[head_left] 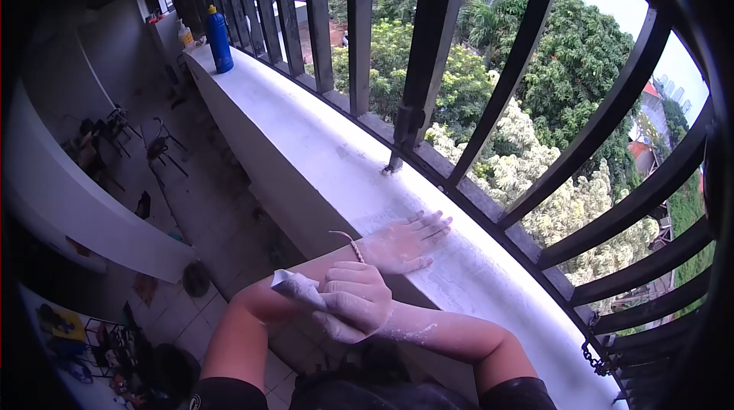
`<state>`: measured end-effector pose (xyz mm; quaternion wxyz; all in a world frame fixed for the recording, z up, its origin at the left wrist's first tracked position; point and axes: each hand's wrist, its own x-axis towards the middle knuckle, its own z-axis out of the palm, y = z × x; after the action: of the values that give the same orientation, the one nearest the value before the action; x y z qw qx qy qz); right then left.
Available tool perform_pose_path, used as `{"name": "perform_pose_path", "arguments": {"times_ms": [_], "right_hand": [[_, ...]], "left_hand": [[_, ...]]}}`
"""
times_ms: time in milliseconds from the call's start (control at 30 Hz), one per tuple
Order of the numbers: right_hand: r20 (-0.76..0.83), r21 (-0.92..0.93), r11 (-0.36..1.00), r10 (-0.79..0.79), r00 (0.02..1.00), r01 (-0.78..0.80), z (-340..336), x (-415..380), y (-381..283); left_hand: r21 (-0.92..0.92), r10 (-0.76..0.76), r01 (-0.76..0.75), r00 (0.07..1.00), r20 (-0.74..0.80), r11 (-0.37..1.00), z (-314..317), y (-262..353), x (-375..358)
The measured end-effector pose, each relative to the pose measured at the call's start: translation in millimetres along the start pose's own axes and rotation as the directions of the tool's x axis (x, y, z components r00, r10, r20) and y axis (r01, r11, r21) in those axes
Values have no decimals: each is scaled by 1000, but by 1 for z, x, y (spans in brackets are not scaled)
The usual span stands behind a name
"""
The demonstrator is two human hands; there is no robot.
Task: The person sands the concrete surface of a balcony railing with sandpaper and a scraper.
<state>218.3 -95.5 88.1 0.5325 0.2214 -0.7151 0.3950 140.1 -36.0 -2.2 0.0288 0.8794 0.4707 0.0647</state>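
My left hand (405, 246) lies flat on the white ledge (306, 138), palm down with its fingers spread, pale dust on the skin. A thin braided band (356, 248) circles that wrist. Crossing in front of the left forearm, my right hand (355, 301) is closed round a small folded grey-white sheet (287, 283) that looks like sandpaper. Its dusty end sticks out to the left past my fingers; the rest is hidden in the grip. White dust also marks the right wrist. Greyish smudges show on the ledge around my left hand.
A dark metal railing (359, 35) runs along the ledge's outer side, with trees beyond. A blue bottle (219, 43) with a yellow cap stands at the ledge's far end, near a smaller bottle (185, 34). Below left, chairs (162, 147) stand on the tiled floor. A chain (595, 360) hangs at lower right.
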Motion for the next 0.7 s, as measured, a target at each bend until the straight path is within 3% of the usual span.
{"name": "perform_pose_path", "arguments": {"times_ms": [100, 133, 167, 200, 233, 267, 300, 333, 367, 400, 433, 467, 500, 533, 567, 633, 667, 700], "right_hand": [[-4, 63, 997, -37, 999, 38, -3, 3, -13], [-19, 95, 995, 8, 1000, -6, -6, 3, -18], [-28, 129, 990, 52, 998, -48, -10, 5, -22], [-61, 132, 991, 44, 997, -35, -15, 11, -27], [-88, 138, 990, 34, 996, -21, -21, 20, -34], [-118, 146, 989, 30, 993, -12, -26, 26, -42], [-124, 157, 987, 32, 992, -12, -31, 29, -47], [-129, 171, 985, 36, 991, -13, -35, 32, -51], [-137, 188, 982, 42, 990, -16, -38, 34, -55], [-132, 182, 983, 46, 990, -21, -41, 36, -57], [-140, 206, 978, 71, 988, -41, -38, 36, -59], [-146, 230, 971, 94, 985, -59, -33, 35, -61], [-152, 252, 965, 114, 982, -73, -30, 35, -64], [-123, 262, 962, 106, 987, -71, -30, 35, -67], [-117, 260, 963, 101, 988, -67, -27, 36, -71], [-120, 204, 973, -89, 989, 113, -21, 35, -67], [-133, 239, 969, -27, 991, 59, -21, 36, -70], [-136, 274, 962, 36, 990, 3, -24, 37, -73]], "left_hand": [[-157, 191, -192, 981, -22, 969, 9, -12, 51], [-182, 182, -167, 981, 70, 969, -9, -18, 71], [-221, 20, 47, 956, 292, 974, -31, -22, 88], [-216, -137, 202, 949, 282, 955, -9, -39, 104], [-209, -29, 18, 999, -45, 978, 87, -93, 146], [-95, 83, -126, 926, -368, 987, 178, -144, 185], [-138, -84, 41, 942, -324, 990, 135, -129, 173], [-57, -46, 32, 962, -268, 998, 139, -125, 170], [-80, -136, 132, 990, -41, 988, 90, -97, 155], [-134, -225, 289, 905, 362, 948, 3, -51, 135], [-140, -196, 307, 835, 514, 942, -35, -20, 120], [-146, -121, 233, 835, 537, 961, -59, 8, 105], [-240, 92, -51, 982, 165, 969, -17, 14, 83], [58, 345, -341, 913, -219, 938, 21, 26, 69], [-2, 443, -448, 885, -142, 894, 17, 35, 61], [-91, 438, -442, 897, -63, 892, 6, 10, 73], [-240, 200, -145, 954, 223, 960, -6, -14, 91], [-196, 43, -2, 978, 204, 981, 3, -33, 108]]}}
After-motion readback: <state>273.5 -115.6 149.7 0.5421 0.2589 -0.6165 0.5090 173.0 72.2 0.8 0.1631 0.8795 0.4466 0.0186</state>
